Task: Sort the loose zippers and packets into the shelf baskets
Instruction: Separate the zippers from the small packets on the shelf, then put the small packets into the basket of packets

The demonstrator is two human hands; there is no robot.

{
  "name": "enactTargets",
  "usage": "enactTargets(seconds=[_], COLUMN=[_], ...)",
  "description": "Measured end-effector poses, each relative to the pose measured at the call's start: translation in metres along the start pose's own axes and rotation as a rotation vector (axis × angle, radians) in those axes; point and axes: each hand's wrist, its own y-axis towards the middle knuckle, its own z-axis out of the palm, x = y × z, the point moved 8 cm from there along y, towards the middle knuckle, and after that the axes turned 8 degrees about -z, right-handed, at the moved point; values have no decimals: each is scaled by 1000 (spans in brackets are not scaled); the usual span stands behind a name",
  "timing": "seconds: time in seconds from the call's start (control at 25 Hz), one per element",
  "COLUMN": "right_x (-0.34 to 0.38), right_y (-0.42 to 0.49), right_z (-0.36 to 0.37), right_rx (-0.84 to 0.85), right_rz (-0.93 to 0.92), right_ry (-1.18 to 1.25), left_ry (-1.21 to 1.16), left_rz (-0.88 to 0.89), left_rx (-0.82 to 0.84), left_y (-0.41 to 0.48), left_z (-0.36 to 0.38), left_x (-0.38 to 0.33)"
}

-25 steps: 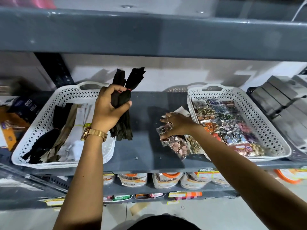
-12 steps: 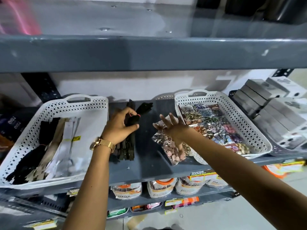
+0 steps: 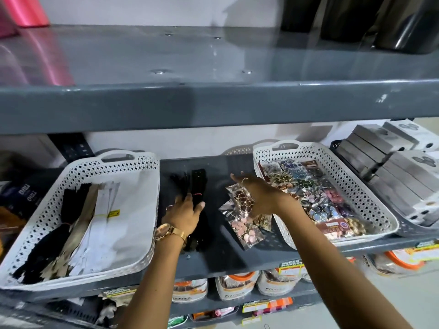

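Left hand (image 3: pixel 186 211) rests on black zipper bundle (image 3: pixel 198 186) lying flat on shelf (image 3: pixel 213 255) mid-gap between the baskets, fingers loose, not clenched. Right hand (image 3: pixel 257 195) open, fingers spread over loose button packets (image 3: pixel 244 224) near shelf's front edge, just beside right basket (image 3: pixel 384 219). Left basket (image 3: pixel 142 233) holds zippers (image 3: pixel 73 224).

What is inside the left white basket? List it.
The left basket holds black zippers, tan zippers and white zippers, laid lengthwise. Anything beneath them is covered.
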Motion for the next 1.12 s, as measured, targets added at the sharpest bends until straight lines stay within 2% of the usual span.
enactTargets(seconds=[0.08, 0.2, 0.32, 0.44, 0.52, 0.6, 0.64, 0.76, 0.88, 1.0, 1.12], right_x=[0, -5, -18, -31, -35, -40, -42, -37, -20, -5, 16], right_y=[-25, -72, -98, -110, -116, -120, -120, -114, -93, -72, -54], right_z=[-15, -32, -30, -27, -30, -36, -39, -40, -11, 17, 41], right_rx=[-259, -594, -690, -751, -810, -851, -855, -764, -459, -203, -66], right_rz=[-24, -72, -27, 19, 29, 69, 106, 159, 177, 220, 228], right_ry=[189, 318, 489, 598, 621, 572, 536, 419, 344, 138, -88], left_ry=[-18, 6, 239, 307, 269, 160, 67, 14, -14, -193, -509], left_rz=[0, -60, -146, -202, -118, 121, 228, 321, 299, 231, 116], left_rx=[-60, -106, -139, -134, -238, -296, -266, -93, 14, 9, -31], left_y=[1, 4, -4, -11, -10, -9, -9, -4, -2, 5, 12], left_z=[-3, -12, -8, -2, -13, -13, -7, 21, 27, 18, 7], left_x=[-1, 5, 8, 1, -17, -51, -69, -109, -120, -112, -90])
